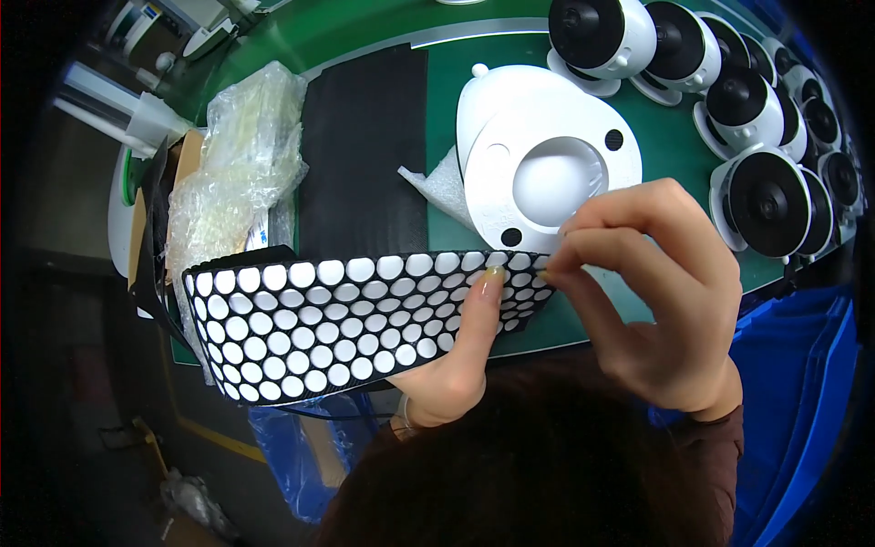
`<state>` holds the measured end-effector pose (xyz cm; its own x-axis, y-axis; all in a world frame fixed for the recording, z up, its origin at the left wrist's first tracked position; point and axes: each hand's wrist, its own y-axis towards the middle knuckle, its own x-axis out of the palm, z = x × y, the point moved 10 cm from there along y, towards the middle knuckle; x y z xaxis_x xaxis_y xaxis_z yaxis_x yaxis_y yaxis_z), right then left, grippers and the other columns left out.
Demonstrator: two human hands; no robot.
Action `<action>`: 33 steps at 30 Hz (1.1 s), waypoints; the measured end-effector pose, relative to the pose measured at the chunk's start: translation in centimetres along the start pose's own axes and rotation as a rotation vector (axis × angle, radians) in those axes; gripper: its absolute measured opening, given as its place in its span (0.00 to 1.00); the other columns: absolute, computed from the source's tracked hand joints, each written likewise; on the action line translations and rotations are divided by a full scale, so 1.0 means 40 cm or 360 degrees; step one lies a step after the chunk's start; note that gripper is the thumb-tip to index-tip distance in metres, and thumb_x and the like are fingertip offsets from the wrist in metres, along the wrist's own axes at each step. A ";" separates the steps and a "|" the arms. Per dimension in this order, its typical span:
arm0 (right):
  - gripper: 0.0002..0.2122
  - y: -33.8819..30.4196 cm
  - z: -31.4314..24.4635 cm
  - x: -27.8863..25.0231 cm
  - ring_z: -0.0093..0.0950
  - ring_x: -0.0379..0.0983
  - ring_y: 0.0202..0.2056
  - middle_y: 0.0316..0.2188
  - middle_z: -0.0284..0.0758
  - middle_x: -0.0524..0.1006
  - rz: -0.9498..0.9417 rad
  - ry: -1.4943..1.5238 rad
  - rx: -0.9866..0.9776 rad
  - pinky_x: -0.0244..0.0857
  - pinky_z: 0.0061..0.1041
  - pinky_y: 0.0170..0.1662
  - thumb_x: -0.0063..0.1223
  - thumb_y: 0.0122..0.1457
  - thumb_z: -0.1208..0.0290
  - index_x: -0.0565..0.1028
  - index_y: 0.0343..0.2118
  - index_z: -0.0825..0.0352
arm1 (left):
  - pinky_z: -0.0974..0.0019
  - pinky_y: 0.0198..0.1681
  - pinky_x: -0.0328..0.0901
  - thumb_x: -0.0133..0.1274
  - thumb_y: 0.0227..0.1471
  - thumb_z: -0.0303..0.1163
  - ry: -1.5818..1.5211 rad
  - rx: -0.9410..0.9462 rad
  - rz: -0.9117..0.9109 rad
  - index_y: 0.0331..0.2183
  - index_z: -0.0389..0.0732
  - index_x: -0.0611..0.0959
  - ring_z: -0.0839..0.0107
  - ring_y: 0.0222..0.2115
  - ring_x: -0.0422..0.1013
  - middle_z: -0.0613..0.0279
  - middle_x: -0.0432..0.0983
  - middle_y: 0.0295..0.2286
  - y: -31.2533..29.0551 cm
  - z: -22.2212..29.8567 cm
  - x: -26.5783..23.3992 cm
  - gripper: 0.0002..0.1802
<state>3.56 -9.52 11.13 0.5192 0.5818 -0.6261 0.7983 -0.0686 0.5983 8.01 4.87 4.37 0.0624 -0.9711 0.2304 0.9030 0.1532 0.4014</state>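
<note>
A: Head view. Locate the dotted sheet.
B: The black sheet with rows of white round dots [351,319] is at the near edge of the green table [497,46]. The left hand [451,374] grasps its right part, thumb pressed on the dotted face; the other fingers are hidden behind.
A: State the condition of the right hand [670,292].
B: Fingertips gather at the sheet's right end. Whether they pinch its edge or a dot cannot be determined.
A: Adjacent items?
B: A white housing [538,118] with a round opening lies just beyond, a black mat [365,150] to its left.
</note>
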 end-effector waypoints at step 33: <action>0.03 0.089 0.023 0.003 0.23 0.67 0.31 0.28 0.34 0.71 0.0167 -0.0001 0.0011 0.59 0.16 0.33 0.52 0.38 0.81 0.70 0.18 0.70 | 0.76 0.31 0.64 0.51 0.36 0.14 -0.0498 -0.0386 -0.0348 0.38 0.30 0.66 0.74 0.27 0.69 0.57 0.70 0.28 0.001 -0.080 0.055 0.22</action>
<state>6.73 -10.43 12.73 0.6002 0.5706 -0.5605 0.7417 -0.1346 0.6571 9.55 2.15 2.04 -0.2386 -0.8681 0.4353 0.9565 -0.1326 0.2598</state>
